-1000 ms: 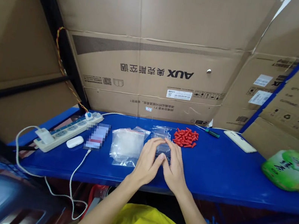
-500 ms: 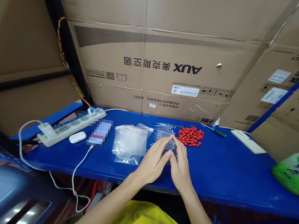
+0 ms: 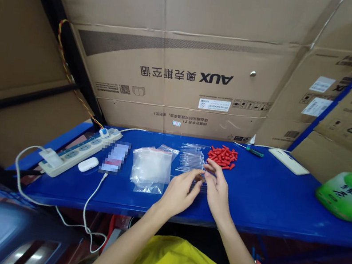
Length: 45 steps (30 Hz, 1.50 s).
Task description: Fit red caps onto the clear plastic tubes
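Both my hands rest on a pile of small clear plastic bags (image 3: 191,159) in the middle of the blue table (image 3: 261,205). My left hand (image 3: 180,191) has its fingers curled, pinching at the top bag. My right hand (image 3: 217,188) meets it, thumb and fingers pinched on the same clear bag. A heap of small red caps (image 3: 223,155) lies just behind my right hand. A larger clear bag of white stuff (image 3: 151,170) lies to the left of my left hand.
At the left are a white power strip (image 3: 80,152) with cables, a white earbud case (image 3: 88,164) and a blurred phone (image 3: 114,157). A green screwdriver (image 3: 253,151), a white remote (image 3: 288,161) and a green bag (image 3: 351,195) lie at the right. Cardboard boxes (image 3: 185,75) wall the back.
My hands, lying flat side by side on the bag pile, have drawn together and lifted into a pinch on one bag. The view has shifted slightly.
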Each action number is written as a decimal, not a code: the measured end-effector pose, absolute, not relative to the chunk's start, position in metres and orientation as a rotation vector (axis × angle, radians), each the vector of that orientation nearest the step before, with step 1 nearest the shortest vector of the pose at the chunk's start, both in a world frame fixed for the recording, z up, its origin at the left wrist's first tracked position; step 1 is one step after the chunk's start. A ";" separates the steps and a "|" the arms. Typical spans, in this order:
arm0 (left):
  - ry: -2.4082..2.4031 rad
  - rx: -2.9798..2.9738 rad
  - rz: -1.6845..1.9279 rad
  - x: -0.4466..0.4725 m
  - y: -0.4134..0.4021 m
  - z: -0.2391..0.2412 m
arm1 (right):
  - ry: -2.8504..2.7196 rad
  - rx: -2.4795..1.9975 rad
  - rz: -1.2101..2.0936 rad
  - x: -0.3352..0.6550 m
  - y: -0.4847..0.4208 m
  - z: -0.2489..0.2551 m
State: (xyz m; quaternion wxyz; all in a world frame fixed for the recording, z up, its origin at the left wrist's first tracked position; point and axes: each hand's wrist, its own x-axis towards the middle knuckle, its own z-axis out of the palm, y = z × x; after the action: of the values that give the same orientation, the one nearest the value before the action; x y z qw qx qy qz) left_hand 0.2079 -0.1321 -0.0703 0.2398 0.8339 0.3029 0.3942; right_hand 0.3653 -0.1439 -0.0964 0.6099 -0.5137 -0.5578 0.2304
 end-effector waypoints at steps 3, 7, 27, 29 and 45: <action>0.866 2.318 1.043 0.208 -0.133 -0.070 | -1.349 -1.264 0.489 0.378 -0.143 -0.086; 0.890 2.363 1.067 0.208 -0.132 -0.071 | -1.476 -1.392 0.352 0.411 -0.142 -0.073; 0.851 2.710 0.796 0.205 -0.125 -0.076 | -1.983 -1.436 0.508 0.457 -0.143 -0.068; 0.876 2.707 0.795 0.205 -0.126 -0.075 | -1.971 -1.435 0.531 0.458 -0.142 -0.069; 1.294 2.626 0.986 0.203 -0.124 -0.085 | -1.384 -1.174 0.727 0.435 -0.139 -0.064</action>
State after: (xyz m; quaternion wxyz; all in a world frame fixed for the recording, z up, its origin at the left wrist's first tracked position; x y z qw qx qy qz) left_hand 0.2032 -0.1240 -0.0847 0.0263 0.8498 0.4187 0.3190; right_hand 0.4354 -0.1386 -0.0643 0.5591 -0.4977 -0.5871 0.3082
